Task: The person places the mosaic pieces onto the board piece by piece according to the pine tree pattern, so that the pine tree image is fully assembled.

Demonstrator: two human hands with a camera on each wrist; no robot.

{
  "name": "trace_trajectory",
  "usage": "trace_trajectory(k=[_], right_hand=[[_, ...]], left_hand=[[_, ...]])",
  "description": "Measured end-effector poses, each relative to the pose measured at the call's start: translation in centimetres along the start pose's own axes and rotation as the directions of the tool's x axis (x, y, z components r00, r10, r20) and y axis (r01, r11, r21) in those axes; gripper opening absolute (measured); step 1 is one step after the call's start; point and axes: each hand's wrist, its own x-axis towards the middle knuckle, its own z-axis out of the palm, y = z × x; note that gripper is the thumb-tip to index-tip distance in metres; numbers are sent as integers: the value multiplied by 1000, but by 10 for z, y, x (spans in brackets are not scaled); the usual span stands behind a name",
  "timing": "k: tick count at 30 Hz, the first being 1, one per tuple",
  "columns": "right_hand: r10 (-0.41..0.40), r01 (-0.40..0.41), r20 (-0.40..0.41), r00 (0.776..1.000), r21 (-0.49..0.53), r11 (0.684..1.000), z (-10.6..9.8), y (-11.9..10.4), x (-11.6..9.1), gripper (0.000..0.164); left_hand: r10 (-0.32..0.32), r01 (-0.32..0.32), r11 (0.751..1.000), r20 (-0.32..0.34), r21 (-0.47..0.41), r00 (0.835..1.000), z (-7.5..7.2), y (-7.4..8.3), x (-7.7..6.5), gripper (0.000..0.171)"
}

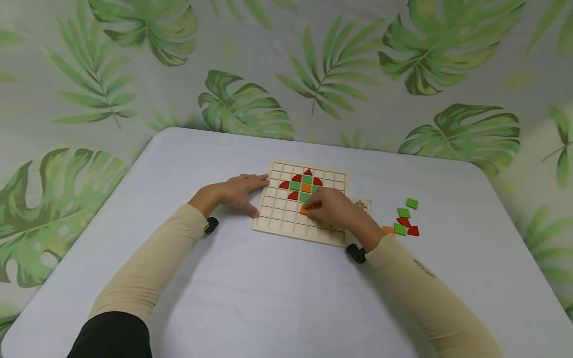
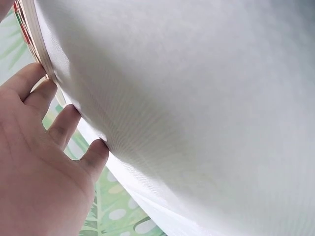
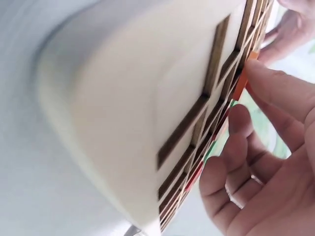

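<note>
A pale wooden board with a grid of square recesses lies on the table. Red, green and orange tiles fill part of it, with an orange square in their middle. My left hand has its fingers spread along the board's left edge; in the left wrist view the fingertips rest at that edge. Over the board, my right hand pinches an orange tile between thumb and fingers. The right wrist view shows this tile tilted against the grid, the thumb on its face.
Right of the board lie loose tiles: several green ones, red ones and an orange one by the right sleeve. A small wooden piece sits partly behind the right wrist. A white cloth covers the table; leaf-patterned fabric hangs behind.
</note>
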Motion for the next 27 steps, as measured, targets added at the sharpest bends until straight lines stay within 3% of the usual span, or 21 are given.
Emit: trace_trajectory(k=[12,27], right_hand=[[121,-120,-24,992,61,991,3,-9,3,19],[43,-44,9,999,31,999,3,-4,1,24]], left_hand=[[9,-9,1000,-12,1,1000,-2,2,-3,94],[-2,2,1000,-7,-4,1000,1,-1,0,95]])
